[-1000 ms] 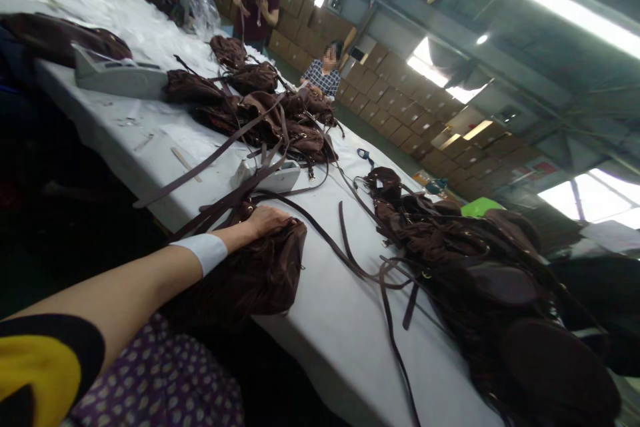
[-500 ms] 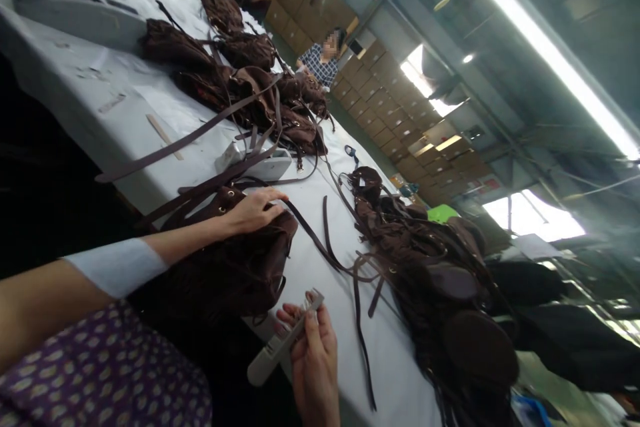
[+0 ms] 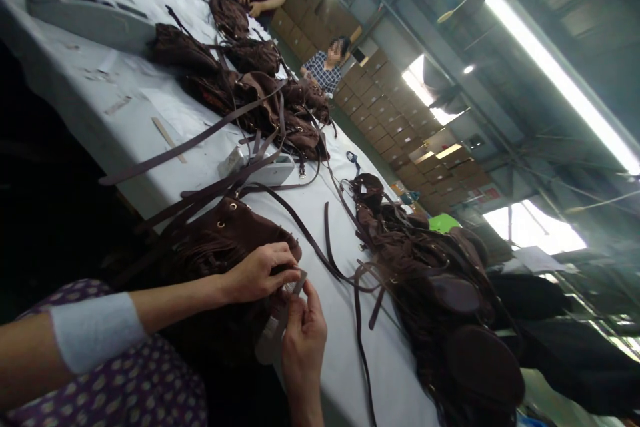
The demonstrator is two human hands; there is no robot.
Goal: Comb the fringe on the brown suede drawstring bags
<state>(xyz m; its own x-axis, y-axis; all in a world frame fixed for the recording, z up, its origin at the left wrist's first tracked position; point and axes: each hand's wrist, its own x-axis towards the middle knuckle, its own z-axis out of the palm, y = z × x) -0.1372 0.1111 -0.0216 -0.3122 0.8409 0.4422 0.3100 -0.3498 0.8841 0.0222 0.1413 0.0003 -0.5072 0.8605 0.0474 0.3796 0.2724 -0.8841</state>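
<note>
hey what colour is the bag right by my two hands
The bag is dark brown, with gold-coloured eyelets; it shows in the head view.

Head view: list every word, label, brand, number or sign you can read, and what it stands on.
None can be read.
Pale strip in the right hand: any print too blurred.
Stacked cartons: any markings too small.
Reddish patch by the cartons: too blurred.
White patch on a brown bag: too small.

Dk brn bag [image 3: 250, 227], purp spotted cloth [image 3: 155, 380]
</note>
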